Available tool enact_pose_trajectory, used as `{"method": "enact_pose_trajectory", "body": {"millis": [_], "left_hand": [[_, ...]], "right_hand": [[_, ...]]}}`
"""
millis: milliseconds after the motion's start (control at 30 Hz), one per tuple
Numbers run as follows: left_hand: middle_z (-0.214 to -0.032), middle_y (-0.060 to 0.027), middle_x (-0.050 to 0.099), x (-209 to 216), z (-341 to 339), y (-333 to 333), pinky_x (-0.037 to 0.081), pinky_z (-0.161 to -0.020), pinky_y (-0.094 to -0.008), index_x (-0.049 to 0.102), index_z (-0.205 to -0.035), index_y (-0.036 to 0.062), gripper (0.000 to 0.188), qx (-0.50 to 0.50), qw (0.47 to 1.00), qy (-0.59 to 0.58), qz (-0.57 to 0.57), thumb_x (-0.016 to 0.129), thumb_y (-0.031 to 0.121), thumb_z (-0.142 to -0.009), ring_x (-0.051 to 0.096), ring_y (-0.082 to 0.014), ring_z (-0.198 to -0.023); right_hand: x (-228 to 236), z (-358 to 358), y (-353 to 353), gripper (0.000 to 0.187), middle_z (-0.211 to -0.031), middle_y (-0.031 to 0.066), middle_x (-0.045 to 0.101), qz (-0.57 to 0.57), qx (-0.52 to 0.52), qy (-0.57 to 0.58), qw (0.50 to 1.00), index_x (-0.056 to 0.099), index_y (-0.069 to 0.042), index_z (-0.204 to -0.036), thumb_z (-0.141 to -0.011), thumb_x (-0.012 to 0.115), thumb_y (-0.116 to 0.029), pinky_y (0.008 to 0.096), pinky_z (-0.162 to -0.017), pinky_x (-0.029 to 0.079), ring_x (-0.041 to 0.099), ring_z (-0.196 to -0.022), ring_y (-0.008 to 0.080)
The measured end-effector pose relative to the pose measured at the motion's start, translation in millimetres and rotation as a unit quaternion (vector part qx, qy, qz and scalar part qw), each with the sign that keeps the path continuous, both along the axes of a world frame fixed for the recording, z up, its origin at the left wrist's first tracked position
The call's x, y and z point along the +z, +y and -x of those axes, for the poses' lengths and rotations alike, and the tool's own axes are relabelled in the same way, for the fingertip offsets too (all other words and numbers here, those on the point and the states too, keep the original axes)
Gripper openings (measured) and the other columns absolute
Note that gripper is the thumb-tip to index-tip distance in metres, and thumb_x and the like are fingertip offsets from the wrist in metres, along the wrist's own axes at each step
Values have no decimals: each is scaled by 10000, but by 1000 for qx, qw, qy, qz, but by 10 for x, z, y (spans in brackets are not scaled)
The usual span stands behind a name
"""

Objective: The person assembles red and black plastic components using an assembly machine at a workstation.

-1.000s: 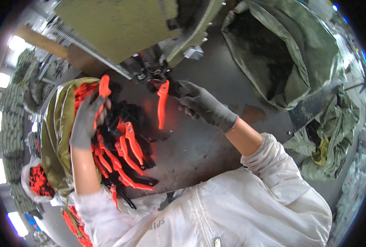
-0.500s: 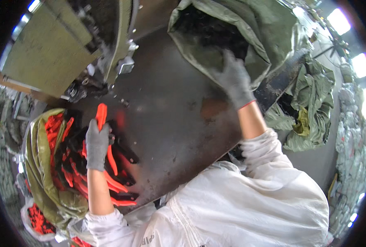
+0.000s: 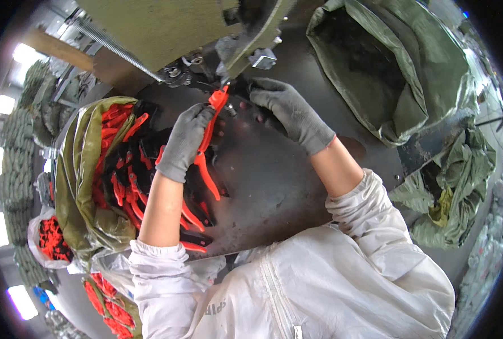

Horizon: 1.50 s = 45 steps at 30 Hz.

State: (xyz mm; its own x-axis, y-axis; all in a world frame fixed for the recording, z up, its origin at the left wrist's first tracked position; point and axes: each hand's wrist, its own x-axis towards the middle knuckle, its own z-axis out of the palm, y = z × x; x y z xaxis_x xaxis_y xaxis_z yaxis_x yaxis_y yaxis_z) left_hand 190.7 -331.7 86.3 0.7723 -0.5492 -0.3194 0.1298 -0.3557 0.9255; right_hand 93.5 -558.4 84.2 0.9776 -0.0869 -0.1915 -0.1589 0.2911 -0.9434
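My left hand (image 3: 184,141), in a grey glove, grips an orange-handled plier-like tool (image 3: 208,138) and holds its head up at the jaw of an olive-green machine (image 3: 166,25). My right hand (image 3: 288,110), also gloved in grey, rests against the tool's head right beside the machine's metal parts (image 3: 192,68); whether it pinches anything is hidden. Below my left hand lies a pile of several orange and black tools (image 3: 132,175), spilling from an olive sack (image 3: 76,186) onto the dark metal table (image 3: 274,192).
A large open olive-green sack (image 3: 387,68) stands at the back right. A crumpled green sack (image 3: 449,198) lies off the table's right edge. More bags of orange parts (image 3: 50,240) sit low on the left.
My right hand came back from the large open sack at the right to the machine. My left hand lifted an orange tool from the pile up to the machine's jaw.
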Motion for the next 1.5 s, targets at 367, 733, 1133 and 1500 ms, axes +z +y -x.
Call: {"method": "enact_pose_trajectory", "body": {"millis": [367, 733, 1133, 1500], "left_hand": [[-950, -157, 727, 118, -375, 252, 590, -787, -345, 674, -1132, -35, 310, -140, 883, -408, -184, 614, 244, -1011, 736, -215, -841], [-1363, -209, 595, -476, -2344, 3076, 464, -1102, -495, 635, -1329, 116, 348, -63, 573, -437, -691, 553, 183, -998, 519, -446, -1331], [-858, -68, 673, 467, -806, 1376, 537, -595, -248, 644, -1242, 50, 492, 99, 975, -172, -103, 548, 501, -1069, 637, -78, -711], [-931, -76, 699, 139, 424, -231, 539, -666, -270, 642, -1140, -14, 262, -62, 957, -281, -28, 582, 232, -1074, 661, -113, -780]], "right_hand": [[-369, -107, 212, 519, -908, 25, 675, 31, 25, 14, 999, 539, -23, -1453, -940, 612, -60, 241, -527, 470, 599, -641, 78], [-70, -76, 363, 482, -888, 37, 671, 56, 11, 71, 996, 502, -65, -1488, -1011, 571, -75, 229, -497, 478, 586, -611, 68], [-285, 97, 171, 442, -889, 13, 667, 38, 25, 115, 992, 541, -70, -1443, -1003, 569, -105, 222, -491, 444, 560, -604, 56], [-271, 209, 20, 364, -1089, 91, 747, 252, 164, -76, 951, 655, -79, -1306, -945, 666, -121, 378, -871, 567, 717, -966, 226]]}}
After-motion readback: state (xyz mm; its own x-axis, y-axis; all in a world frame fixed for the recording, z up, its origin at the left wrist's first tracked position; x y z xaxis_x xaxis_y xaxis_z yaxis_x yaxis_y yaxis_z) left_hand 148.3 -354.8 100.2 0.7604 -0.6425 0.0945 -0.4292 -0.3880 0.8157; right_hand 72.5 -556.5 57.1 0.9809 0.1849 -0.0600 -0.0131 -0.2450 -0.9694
